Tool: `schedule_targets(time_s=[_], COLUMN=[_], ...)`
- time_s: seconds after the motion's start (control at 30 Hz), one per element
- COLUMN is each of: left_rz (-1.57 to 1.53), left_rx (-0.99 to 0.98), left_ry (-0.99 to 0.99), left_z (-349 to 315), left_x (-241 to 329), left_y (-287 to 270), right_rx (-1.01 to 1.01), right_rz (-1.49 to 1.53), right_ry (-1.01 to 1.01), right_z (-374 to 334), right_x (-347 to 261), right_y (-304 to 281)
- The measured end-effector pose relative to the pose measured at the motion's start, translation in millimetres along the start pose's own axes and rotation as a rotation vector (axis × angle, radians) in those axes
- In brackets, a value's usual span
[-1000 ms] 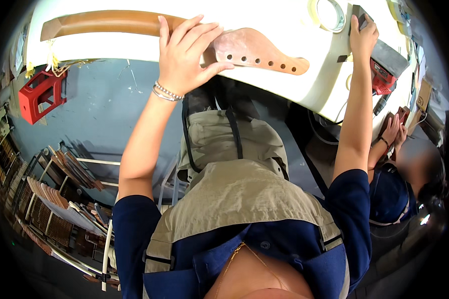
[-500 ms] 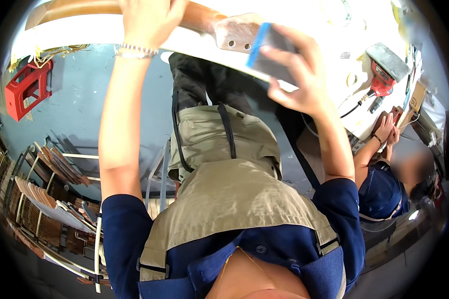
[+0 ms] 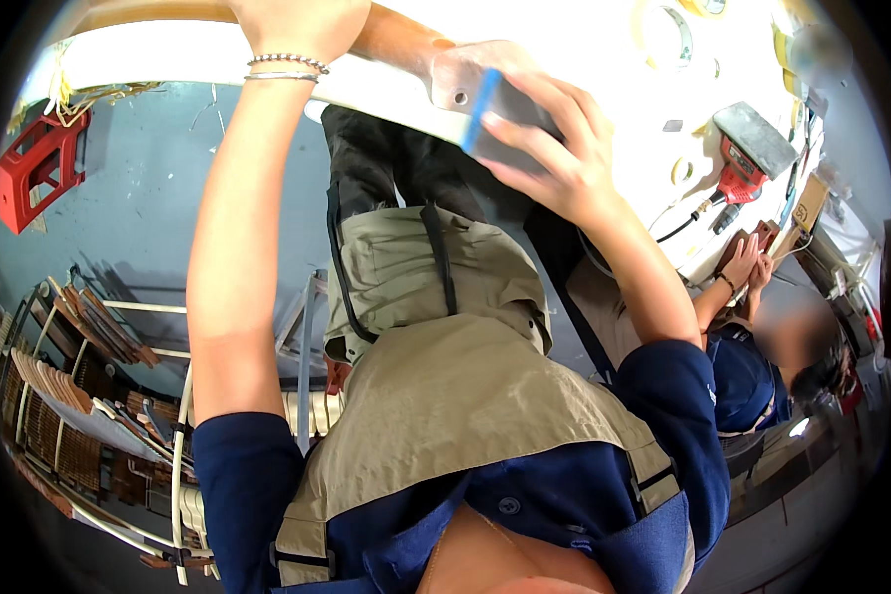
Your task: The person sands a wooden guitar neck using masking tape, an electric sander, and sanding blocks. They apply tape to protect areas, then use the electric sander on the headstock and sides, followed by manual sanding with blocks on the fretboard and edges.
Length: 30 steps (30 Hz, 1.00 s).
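A long, varnished brown wooden piece (image 3: 401, 40), shaped like a guitar neck, lies along the near edge of the white worktop. Its pale, flat end (image 3: 452, 74) shows one round hole. My left hand (image 3: 302, 25) rests over the wood at the top edge of the view; its fingers are out of frame. In my right hand (image 3: 569, 153) is a grey sanding block (image 3: 517, 111) with a blue edge, fingers wrapped round it. The block overlaps the right part of the flat end. Whether it touches the wood is hard to tell.
On the worktop (image 3: 614, 49) at right are tape rolls (image 3: 668, 38) and a red power sander (image 3: 747, 163) with a hose. Another person's hands (image 3: 747, 265) work beyond it. A red stool (image 3: 40, 173) and a rack of wooden parts (image 3: 89, 386) stand at left.
My right hand has moved the sanding block left over the flat end, covering one of the two holes seen before. The whole view has shifted slightly. My left hand stays on the wood.
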<state>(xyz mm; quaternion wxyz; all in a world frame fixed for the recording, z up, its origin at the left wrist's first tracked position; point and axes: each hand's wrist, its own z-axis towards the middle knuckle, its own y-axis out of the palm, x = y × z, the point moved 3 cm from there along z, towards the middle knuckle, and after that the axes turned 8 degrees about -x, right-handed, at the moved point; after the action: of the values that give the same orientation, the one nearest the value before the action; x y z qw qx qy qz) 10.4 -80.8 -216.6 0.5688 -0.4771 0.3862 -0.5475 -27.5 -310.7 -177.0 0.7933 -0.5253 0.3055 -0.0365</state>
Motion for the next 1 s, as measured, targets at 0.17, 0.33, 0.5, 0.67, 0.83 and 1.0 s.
schedule_targets(time_s=[0.17, 0.33, 0.5, 0.67, 0.83, 1.0], left_rz=[0.199, 0.013, 0.010, -0.023, -0.001, 0.149], left_rx=[-0.091, 0.000, -0.038, -0.016, -0.025, 0.028], left_ry=[0.137, 0.002, 0.014, 0.004, 0.033, 0.101], left_z=[7, 0, 5, -2, 1, 2], left_x=[-10, 0, 1, -1, 6, -6], left_y=[17, -2, -1, -4, -2, 11], right_rx=[-0.008, -0.044, 0.023, -0.002, 0.067, 0.045], right_rz=[0.014, 0.037, -0.014, -0.044, -0.084, -0.108], right_ry=[-0.012, 0.029, 0.002, 0.101, 0.047, 0.151], right_z=[29, -8, 42, -17, 45, -22], right_x=[-14, 1, -13, 6, -9, -1], right_y=[19, -2, 22, -2, 26, -2])
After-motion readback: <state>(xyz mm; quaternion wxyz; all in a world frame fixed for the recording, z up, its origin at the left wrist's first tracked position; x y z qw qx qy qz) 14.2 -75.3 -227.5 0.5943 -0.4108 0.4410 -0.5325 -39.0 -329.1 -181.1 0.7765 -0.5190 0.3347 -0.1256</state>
